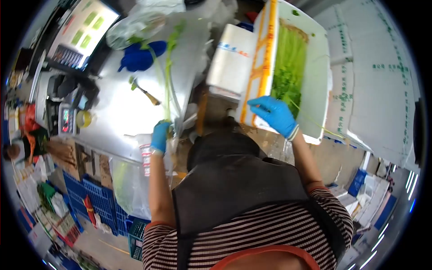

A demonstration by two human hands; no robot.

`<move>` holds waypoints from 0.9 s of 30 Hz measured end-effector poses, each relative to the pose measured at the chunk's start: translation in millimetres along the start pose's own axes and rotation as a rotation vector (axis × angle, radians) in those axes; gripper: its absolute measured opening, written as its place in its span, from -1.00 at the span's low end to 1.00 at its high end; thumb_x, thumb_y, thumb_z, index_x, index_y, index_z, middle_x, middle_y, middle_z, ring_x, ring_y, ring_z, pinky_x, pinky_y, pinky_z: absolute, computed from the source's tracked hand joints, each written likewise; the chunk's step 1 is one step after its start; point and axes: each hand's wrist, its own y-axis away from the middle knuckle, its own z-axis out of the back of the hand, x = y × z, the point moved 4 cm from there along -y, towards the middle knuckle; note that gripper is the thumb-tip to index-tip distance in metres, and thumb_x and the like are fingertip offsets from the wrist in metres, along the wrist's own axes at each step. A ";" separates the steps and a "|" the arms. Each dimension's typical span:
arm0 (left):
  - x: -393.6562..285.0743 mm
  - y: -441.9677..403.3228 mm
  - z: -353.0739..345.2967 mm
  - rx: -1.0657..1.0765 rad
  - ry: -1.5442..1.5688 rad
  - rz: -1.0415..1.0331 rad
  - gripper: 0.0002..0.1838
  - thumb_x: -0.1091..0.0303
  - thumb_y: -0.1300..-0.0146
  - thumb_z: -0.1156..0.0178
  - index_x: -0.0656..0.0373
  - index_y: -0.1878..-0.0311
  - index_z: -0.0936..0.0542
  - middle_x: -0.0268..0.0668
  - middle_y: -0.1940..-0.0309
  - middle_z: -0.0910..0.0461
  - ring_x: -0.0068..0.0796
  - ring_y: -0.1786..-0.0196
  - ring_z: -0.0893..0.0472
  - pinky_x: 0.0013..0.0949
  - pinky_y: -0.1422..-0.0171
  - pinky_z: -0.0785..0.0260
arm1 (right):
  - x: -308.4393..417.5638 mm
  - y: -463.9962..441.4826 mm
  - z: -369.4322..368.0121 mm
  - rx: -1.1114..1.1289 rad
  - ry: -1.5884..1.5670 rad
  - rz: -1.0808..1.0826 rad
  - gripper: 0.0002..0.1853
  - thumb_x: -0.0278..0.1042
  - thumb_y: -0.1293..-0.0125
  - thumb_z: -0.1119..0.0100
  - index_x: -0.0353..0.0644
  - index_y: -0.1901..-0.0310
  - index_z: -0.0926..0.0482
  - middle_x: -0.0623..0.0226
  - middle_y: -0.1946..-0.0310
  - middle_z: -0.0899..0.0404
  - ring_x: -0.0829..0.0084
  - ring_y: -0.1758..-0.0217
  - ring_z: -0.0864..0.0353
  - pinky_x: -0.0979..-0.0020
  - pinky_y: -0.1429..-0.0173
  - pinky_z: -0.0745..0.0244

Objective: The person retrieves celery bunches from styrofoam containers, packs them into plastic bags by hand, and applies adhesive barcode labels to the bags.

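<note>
Reaching forward at nine o'clock, our blue-gloved left hand is closed around the lower end of a long green celery stalk, which lies away from us along the shiny metal table. Our blue-gloved right hand, between two and three o'clock, is bent over the near left corner of an open white foam box, its fingers close together and pointing left; we cannot tell whether they pinch anything or touch the rim. That box, at two o'clock, holds a bundle of leafy green celery, leaves toward us. At eight o'clock, a clear plastic bag has something pale green inside, too blurred to name. Our left palm is hidden, and the dark round border cuts off the surroundings.
</note>
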 end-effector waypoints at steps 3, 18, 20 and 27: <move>-85.7 110.2 -75.7 -0.003 -0.009 -0.040 -0.76 0.37 -0.32 -0.06 0.26 0.04 -0.58 -0.32 0.42 -0.56 -0.62 0.47 -0.47 -0.58 0.39 -0.32 | -51.1 23.9 19.6 -0.018 0.040 -0.100 -0.53 -0.18 -0.28 -0.27 0.04 -0.23 -0.53 0.23 0.22 -0.64 0.28 0.31 -0.64 0.34 0.19 -0.55; -172.3 173.1 -354.1 0.376 -0.317 -0.146 -0.56 0.38 -0.35 -0.08 0.33 -0.26 -0.40 -0.09 -0.06 -0.61 -0.40 0.04 -0.64 -0.42 0.04 -0.50 | -247.5 108.2 139.0 0.380 0.772 -0.484 -0.23 -0.18 -0.12 -0.35 -0.17 -0.37 -0.28 0.15 0.25 -0.63 0.16 0.19 -0.66 0.14 0.16 -0.52; -172.1 157.3 -384.6 0.487 -0.258 -0.128 -0.53 0.40 -0.35 -0.10 0.36 -0.29 -0.37 -0.06 -0.11 -0.58 -0.42 0.03 -0.63 -0.41 -0.05 -0.47 | -269.8 128.0 130.7 0.448 0.836 -0.426 -0.48 -0.29 -0.17 -0.24 -0.13 -0.20 -0.45 0.22 0.33 -0.64 0.19 0.24 -0.67 0.17 0.20 -0.52; -115.0 71.4 -482.9 0.847 -0.253 0.037 -0.62 0.38 -0.37 -0.11 0.33 -0.20 -0.46 -0.29 0.25 -0.58 -0.58 0.27 -0.53 -0.48 0.10 -0.48 | -156.2 59.9 175.8 0.248 1.080 -0.025 -0.87 -0.45 -0.14 -0.14 -0.03 0.31 -0.66 0.30 0.43 -0.61 0.28 0.25 -0.63 0.27 0.16 -0.42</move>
